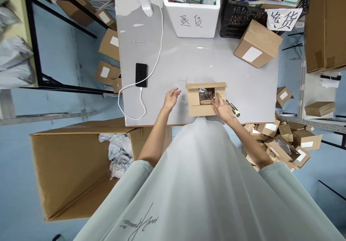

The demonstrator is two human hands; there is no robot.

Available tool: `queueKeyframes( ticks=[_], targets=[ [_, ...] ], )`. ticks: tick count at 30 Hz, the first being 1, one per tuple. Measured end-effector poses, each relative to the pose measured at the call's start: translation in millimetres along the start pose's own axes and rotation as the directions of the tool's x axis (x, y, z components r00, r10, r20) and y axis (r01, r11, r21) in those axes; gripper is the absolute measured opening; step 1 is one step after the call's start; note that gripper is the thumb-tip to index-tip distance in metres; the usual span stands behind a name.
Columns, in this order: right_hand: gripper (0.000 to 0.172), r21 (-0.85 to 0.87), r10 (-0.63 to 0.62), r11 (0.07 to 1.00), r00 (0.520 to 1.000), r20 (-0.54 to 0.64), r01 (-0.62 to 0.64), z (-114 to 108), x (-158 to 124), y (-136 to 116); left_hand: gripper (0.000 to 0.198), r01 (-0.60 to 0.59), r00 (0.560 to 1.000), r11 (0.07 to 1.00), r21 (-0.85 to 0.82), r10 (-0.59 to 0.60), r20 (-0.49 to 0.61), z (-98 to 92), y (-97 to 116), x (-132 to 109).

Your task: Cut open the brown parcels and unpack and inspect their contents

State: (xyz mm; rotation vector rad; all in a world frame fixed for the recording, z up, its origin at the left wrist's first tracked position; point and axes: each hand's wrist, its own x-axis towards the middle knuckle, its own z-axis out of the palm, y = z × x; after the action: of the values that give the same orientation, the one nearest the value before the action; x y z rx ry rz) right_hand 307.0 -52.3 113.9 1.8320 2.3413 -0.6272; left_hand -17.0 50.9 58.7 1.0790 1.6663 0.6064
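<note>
A small cardboard box (193,99) lies at the table's near edge, its flaps partly folded in. Through the gap between them shows something wrapped in shiny clear plastic (207,94); its kind I cannot make out. My right hand (222,107) rests on the box's right flap, fingers stretched and apart. To the left of the box, my left hand (172,99) hovers over the table with its fingers spread and nothing in them. Just right of my right hand lies a yellow and black box cutter (233,108).
A phone (141,74) with a white cable lies left. At the back stand a white bin (197,21) of small boxes, a black crate (232,21) and a closed carton (258,43). A large open carton (72,169) stands lower left; discarded boxes (283,143) pile up at right.
</note>
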Motion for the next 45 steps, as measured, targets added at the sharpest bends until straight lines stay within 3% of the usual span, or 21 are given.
queueKeyframes(
  ticks=[2, 4, 7, 9, 11, 14, 17, 19, 22, 24, 26, 32, 36, 40, 43, 45],
  targets=[
    [0.056, -0.005, 0.028, 1.000, 1.000, 0.004, -0.028, 0, 2, -2, 0.042, -0.200, 0.969, 0.974, 0.109, 0.214, -0.126, 6.1, 12, -21],
    [0.058, 0.006, 0.056, 0.998, 0.998, -0.014, -0.056, 0, 4, -5, 0.038, -0.415, 0.888, 0.877, 0.242, 0.448, -0.100, 19.3, 24, -45],
    [0.057, 0.037, 0.088, 0.996, 0.995, -0.048, -0.086, 1, 4, -7, 0.037, -0.679, 0.734, 0.649, 0.343, 0.610, 0.300, 51.6, 41, -71],
    [0.053, 0.059, 0.109, 0.993, 0.992, -0.055, -0.106, 2, 3, -6, 0.040, -0.782, 0.621, 0.503, 0.367, 0.580, 0.527, 74.3, 47, -75],
    [0.050, 0.085, 0.140, 0.987, 0.988, -0.064, -0.135, 2, 0, -1, 0.041, -0.814, 0.579, 0.407, 0.414, 0.522, 0.626, 89.5, 50, -72],
    [0.051, 0.159, 0.192, 0.972, 0.973, -0.124, -0.172, 3, -8, 14, 0.042, -0.816, 0.578, 0.335, 0.471, 0.497, 0.647, 89.0, 48, -65],
    [0.055, 0.225, 0.269, 0.949, 0.939, -0.212, -0.221, 4, -17, 36, 0.043, -0.804, 0.590, 0.323, 0.499, 0.533, 0.606, 65.0, 45, -67],
    [0.058, 0.210, 0.301, 0.945, 0.919, -0.255, -0.251, 5, -22, 48, 0.048, -0.762, 0.638, 0.331, 0.557, 0.533, 0.556, 44.4, 44, -72],
    [0.065, 0.138, 0.274, 0.960, 0.918, -0.287, -0.244, 8, -27, 58, 0.058, -0.656, 0.742, 0.326, 0.681, 0.446, 0.501, 20.2, 44, -77],
    [0.068, 0.103, 0.234, 0.972, 0.928, -0.288, -0.213, 10, -28, 57, 0.055, -0.594, 0.797, 0.319, 0.738, 0.354, 0.488, 14.0, 44, -76],
    [0.069, 0.078, 0.199, 0.980, 0.939, -0.280, -0.184, 10, -27, 52, 0.049, -0.576, 0.815, 0.318, 0.753, 0.288, 0.502, 17.4, 47, -73],
    [0.072, 0.011, 0.178, 0.984, 0.964, -0.198, -0.179, 8, -13, 36, 0.046, -0.658, 0.753, 0.297, 0.692, 0.247, 0.610, 63.7, 67, -54],
    [0.072, 0.017, 0.176, 0.984, 0.975, -0.132, -0.176, 11, -10, 31, 0.054, -0.657, 0.742, 0.299, 0.692, 0.098, 0.663, 91.8, 74, -34],
    [0.065, 0.043, 0.142, 0.989, 0.984, -0.106, -0.138, 14, -15, 26, 0.074, -0.652, 0.726, 0.277, 0.706, -0.041, 0.687, 106.7, 68, -19],
    [0.060, 0.060, 0.126, 0.991, 0.988, -0.087, -0.121, 14, -17, 24, 0.078, -0.692, 0.700, 0.228, 0.685, -0.023, 0.714, 113.6, 59, -17],
    [0.058, 0.087, 0.124, 0.989, 0.988, -0.088, -0.117, 15, -16, 25, 0.077, -0.737, 0.655, 0.230, 0.635, 0.013, 0.756, 117.8, 53, -17]
  ],
)
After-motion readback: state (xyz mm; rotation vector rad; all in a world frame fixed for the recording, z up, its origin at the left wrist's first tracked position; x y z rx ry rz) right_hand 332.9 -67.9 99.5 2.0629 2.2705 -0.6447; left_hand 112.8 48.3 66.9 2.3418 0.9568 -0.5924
